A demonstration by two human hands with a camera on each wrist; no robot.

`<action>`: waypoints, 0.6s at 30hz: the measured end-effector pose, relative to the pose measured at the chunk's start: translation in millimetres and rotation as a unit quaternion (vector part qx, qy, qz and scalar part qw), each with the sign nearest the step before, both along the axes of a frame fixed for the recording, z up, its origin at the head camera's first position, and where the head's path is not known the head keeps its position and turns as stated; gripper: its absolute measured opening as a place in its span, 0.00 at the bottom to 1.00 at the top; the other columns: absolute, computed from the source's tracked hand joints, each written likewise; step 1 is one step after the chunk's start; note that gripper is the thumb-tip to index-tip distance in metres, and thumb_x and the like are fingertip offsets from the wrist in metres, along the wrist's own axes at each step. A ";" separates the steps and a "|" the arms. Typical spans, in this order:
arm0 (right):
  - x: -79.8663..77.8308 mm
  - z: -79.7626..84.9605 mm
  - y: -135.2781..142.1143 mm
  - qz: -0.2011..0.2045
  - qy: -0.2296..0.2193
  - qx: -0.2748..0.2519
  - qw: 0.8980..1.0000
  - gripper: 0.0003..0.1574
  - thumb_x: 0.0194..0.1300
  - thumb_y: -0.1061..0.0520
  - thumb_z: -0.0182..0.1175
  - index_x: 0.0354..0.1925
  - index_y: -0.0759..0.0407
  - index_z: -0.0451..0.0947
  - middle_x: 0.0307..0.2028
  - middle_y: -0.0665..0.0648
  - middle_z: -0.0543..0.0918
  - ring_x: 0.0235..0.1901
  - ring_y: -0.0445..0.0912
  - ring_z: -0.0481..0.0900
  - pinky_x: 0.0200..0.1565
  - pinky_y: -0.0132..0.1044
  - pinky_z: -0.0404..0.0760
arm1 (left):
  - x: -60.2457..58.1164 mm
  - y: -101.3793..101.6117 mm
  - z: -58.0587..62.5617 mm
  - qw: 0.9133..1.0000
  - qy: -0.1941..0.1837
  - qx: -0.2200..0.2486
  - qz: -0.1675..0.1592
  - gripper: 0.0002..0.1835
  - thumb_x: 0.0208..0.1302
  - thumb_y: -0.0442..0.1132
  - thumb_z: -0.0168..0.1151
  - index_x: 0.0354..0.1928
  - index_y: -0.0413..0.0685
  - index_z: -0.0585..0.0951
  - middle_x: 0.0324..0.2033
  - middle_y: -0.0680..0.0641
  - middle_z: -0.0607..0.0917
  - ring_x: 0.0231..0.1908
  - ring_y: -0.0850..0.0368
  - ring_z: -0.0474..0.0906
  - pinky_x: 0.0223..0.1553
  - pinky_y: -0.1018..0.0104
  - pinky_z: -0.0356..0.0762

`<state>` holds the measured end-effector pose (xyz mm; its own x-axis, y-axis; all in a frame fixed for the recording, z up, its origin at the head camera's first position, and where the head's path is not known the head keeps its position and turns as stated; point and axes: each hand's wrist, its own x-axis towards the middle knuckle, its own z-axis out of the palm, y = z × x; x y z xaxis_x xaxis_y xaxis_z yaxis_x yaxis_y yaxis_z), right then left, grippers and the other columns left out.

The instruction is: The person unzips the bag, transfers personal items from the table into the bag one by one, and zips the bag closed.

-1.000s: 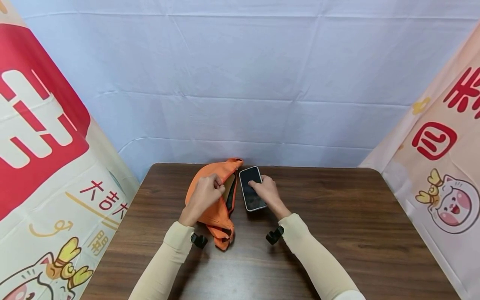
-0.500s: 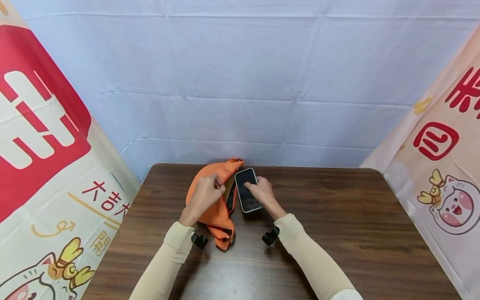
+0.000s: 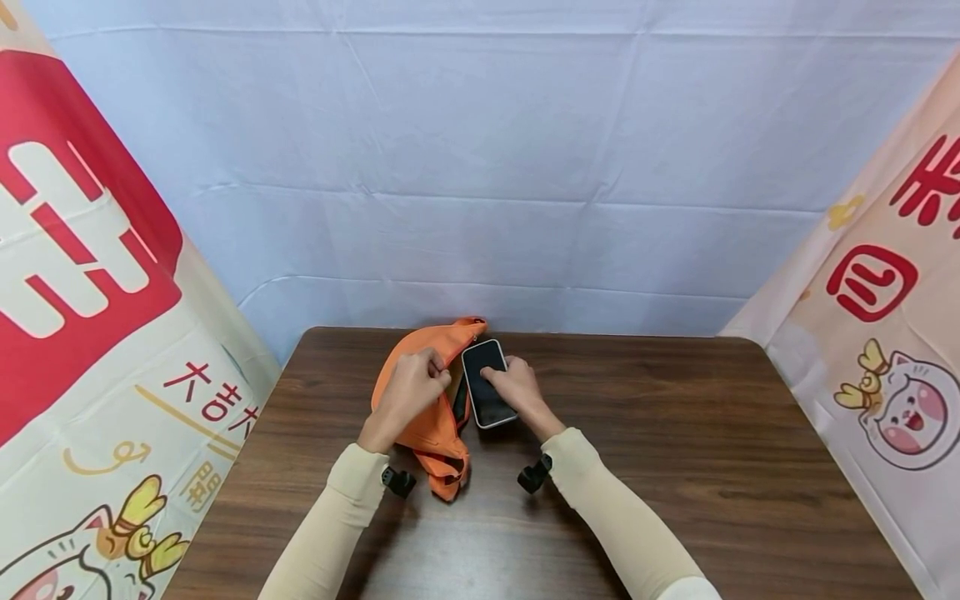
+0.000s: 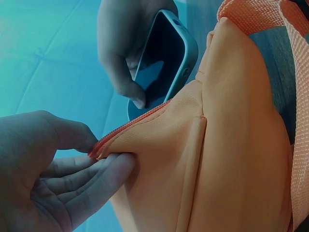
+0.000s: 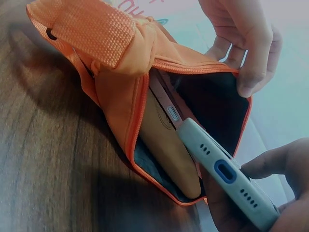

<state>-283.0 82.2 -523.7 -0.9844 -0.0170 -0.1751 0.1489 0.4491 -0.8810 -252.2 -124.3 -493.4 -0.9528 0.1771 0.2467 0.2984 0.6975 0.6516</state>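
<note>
An orange waist bag (image 3: 429,427) lies on the table with its zipped mouth spread wide. My left hand (image 3: 414,385) pinches the zipper edge (image 4: 128,124) between thumb and fingers. In my right hand (image 3: 519,387) is a smartphone (image 3: 483,404) in a pale case, gripped with the thumb across its dark screen. Its far end sits right at the bag's mouth in the right wrist view, port end (image 5: 227,174) toward the camera. Inside the bag are a tan leather item (image 5: 166,150) and a slim pinkish device (image 5: 165,99) with a port. The bag's depth is in shadow.
The brown wooden table (image 3: 675,450) carries the bag near its far left edge. A pale cloth backdrop (image 3: 480,192) rises behind it, with printed banners at both sides. The bag's webbing strap (image 5: 91,31) is bunched at one end.
My right hand has brought the smartphone leftward, from beside the bag to its open mouth. The left hand has kept its hold on the zipper edge, and the bag stays in place.
</note>
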 end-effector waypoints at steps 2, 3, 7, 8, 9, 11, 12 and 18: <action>-0.1 -1.2 -1.8 0.001 -0.002 -0.005 1.000 0.26 0.73 0.48 0.62 0.58 0.67 0.80 0.44 0.65 0.87 0.36 0.53 0.86 0.35 0.40 0.84 | -0.2 -0.1 -0.3 1.000 0.000 0.000 -0.001 0.03 0.70 0.31 0.63 0.36 0.45 0.81 0.27 0.48 0.84 0.20 0.62 0.77 0.26 0.67 0.77; -0.3 -1.8 -2.7 0.001 -0.003 -0.007 1.000 0.26 0.73 0.48 0.63 0.58 0.67 0.80 0.44 0.65 0.86 0.37 0.54 0.87 0.35 0.40 0.84 | -0.4 -0.1 -0.4 1.000 0.000 0.000 -0.001 0.03 0.70 0.31 0.63 0.36 0.45 0.81 0.27 0.48 0.84 0.20 0.62 0.77 0.26 0.68 0.77; -0.4 -2.4 -6.7 0.004 -0.014 -0.018 1.000 0.26 0.73 0.48 0.62 0.58 0.67 0.79 0.44 0.66 0.86 0.41 0.61 0.88 0.39 0.48 0.87 | -0.9 -0.2 -1.1 1.000 -0.004 0.002 0.000 0.04 0.71 0.32 0.63 0.36 0.45 0.81 0.27 0.48 0.84 0.19 0.62 0.77 0.26 0.68 0.78; -0.5 -2.2 -7.6 0.005 -0.016 -0.020 1.000 0.27 0.74 0.48 0.62 0.59 0.67 0.79 0.44 0.66 0.86 0.42 0.62 0.88 0.40 0.50 0.87 | -1.0 -0.3 -1.2 1.000 -0.004 0.002 0.001 0.04 0.71 0.32 0.63 0.36 0.45 0.81 0.26 0.48 0.84 0.19 0.62 0.78 0.26 0.67 0.78; -0.3 -1.7 -8.4 0.007 -0.020 -0.024 1.000 0.26 0.74 0.48 0.62 0.59 0.67 0.79 0.45 0.67 0.86 0.43 0.63 0.88 0.41 0.51 0.88 | -1.1 -0.2 -1.3 1.000 -0.004 0.002 0.002 0.04 0.71 0.32 0.63 0.36 0.46 0.81 0.27 0.48 0.84 0.19 0.62 0.78 0.26 0.67 0.78; -0.1 -1.1 -9.5 0.009 -0.025 -0.029 0.999 0.26 0.74 0.48 0.61 0.58 0.67 0.79 0.44 0.68 0.86 0.40 0.62 0.88 0.39 0.50 0.88 | -1.4 -0.1 -1.6 1.000 -0.003 0.000 0.002 0.04 0.71 0.32 0.64 0.35 0.46 0.81 0.27 0.49 0.84 0.20 0.62 0.77 0.26 0.67 0.78; 0.1 -0.7 -9.8 0.010 -0.027 -0.032 0.999 0.25 0.74 0.49 0.61 0.57 0.67 0.79 0.44 0.68 0.86 0.38 0.60 0.88 0.37 0.47 0.88 | -1.5 -0.1 -1.8 1.000 -0.002 -0.001 0.003 0.04 0.71 0.32 0.64 0.36 0.46 0.81 0.27 0.49 0.84 0.20 0.62 0.77 0.27 0.67 0.78; -0.7 -0.6 -11.1 0.012 -0.049 -0.078 0.996 0.21 0.74 0.50 0.61 0.52 0.67 0.79 0.34 0.61 0.84 0.24 0.46 0.83 0.27 0.36 0.83 | -2.0 0.0 -2.3 1.000 0.007 -0.008 0.005 0.04 0.69 0.32 0.65 0.35 0.46 0.81 0.27 0.49 0.83 0.21 0.61 0.76 0.27 0.67 0.76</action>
<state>-283.6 71.1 -524.2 -0.9615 -0.0739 -0.2646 0.2296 0.3127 -0.9217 -254.2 -124.3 -495.7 -0.9509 0.1718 0.2575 0.3007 0.7106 0.6362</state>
